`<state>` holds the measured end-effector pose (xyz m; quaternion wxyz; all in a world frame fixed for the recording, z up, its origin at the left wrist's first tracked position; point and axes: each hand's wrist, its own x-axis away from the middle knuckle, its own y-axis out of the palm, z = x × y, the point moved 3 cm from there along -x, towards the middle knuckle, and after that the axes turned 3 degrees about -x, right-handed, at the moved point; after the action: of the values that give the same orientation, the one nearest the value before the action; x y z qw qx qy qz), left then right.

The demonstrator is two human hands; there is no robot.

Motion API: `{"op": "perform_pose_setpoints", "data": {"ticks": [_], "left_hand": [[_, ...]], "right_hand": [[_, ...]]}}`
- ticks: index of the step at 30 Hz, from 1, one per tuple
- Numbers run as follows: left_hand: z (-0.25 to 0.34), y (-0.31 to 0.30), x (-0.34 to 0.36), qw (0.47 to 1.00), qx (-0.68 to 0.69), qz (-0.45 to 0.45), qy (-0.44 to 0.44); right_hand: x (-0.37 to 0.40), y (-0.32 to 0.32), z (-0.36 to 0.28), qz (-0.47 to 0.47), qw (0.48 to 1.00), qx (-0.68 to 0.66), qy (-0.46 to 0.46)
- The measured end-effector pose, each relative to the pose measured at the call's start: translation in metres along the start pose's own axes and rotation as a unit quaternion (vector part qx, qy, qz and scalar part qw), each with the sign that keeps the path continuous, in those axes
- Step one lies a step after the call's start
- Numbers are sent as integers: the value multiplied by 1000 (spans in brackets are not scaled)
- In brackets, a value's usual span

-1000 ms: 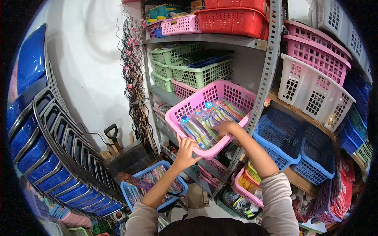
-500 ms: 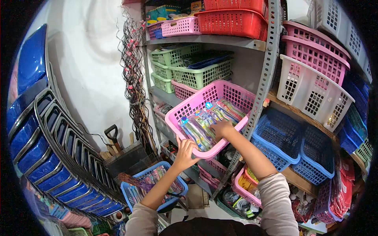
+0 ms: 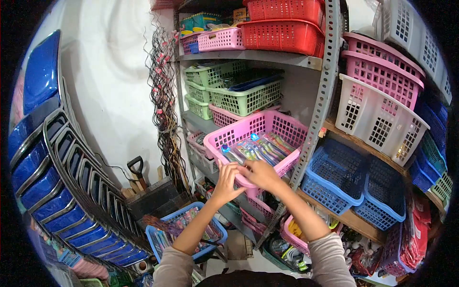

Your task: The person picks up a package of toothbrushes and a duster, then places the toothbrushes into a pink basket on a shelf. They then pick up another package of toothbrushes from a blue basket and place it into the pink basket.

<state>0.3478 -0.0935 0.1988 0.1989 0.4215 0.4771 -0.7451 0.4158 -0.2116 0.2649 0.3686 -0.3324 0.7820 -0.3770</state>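
A pink basket (image 3: 285, 130) full of packaged toothbrushes (image 3: 256, 149) sits partly out of a grey metal shelf. My left hand (image 3: 226, 182) grips its front rim from below at the near left. My right hand (image 3: 258, 174) is curled over the front rim beside it, fingers on the edge just in front of the toothbrush packs. Both hands are close together at the basket's near edge.
Green baskets (image 3: 239, 93) are on the shelf above, red (image 3: 282, 26) and pink ones higher. Blue baskets (image 3: 339, 179) and white and pink ones (image 3: 377, 112) fill the right rack. A blue basket (image 3: 184, 229) of packs stands on the floor; stacked blue chairs (image 3: 62, 186) line the left.
My right hand came out of the toothbrush packs to the basket's front rim. The basket has slid back and levelled on the shelf, with my left hand staying on its front edge.
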Motion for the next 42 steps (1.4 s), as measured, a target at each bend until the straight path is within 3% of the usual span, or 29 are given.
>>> {"op": "perform_pose_setpoints", "data": {"ticks": [2,3,5,6,9,14,16,18,20,21,26,28,32,36,42], "left_hand": [[-1,2,-13,997,53,56,-24],[-7,7,-17,995,53,81,-21],[0,9,-29,994,57,88,-37],[2,10,-33,992,60,95,-55],[-3,25,-46,999,11,1,-40],[-5,56,-75,997,-18,-80,-8],[-1,72,-87,997,-8,-77,0],[1,83,-95,998,-20,-65,-3],[2,89,-98,997,-21,-73,-5],[3,91,-98,997,-24,-69,-6],[9,90,-73,998,22,-62,-24],[15,84,-46,994,60,-84,-45],[3,82,34,989,43,-59,-129],[-18,57,120,970,-2,-37,-240],[-35,16,244,918,-64,-40,-390]], "right_hand": [[20,-7,-30,113,993,41,16],[25,-4,-26,115,992,43,19],[32,-5,-24,235,953,165,-98],[31,-5,-17,237,953,166,-95],[31,-8,12,284,926,217,-124],[31,-21,57,313,913,252,-72],[33,-26,70,356,883,304,-35],[33,-25,82,336,894,297,-4],[32,-26,86,375,878,298,6],[33,-24,90,350,900,260,21],[48,-1,70,359,894,265,44],[55,27,65,350,919,179,40],[59,110,72,276,960,-44,16],[58,186,59,179,975,-133,9],[64,307,39,5,986,-161,-41]]}}
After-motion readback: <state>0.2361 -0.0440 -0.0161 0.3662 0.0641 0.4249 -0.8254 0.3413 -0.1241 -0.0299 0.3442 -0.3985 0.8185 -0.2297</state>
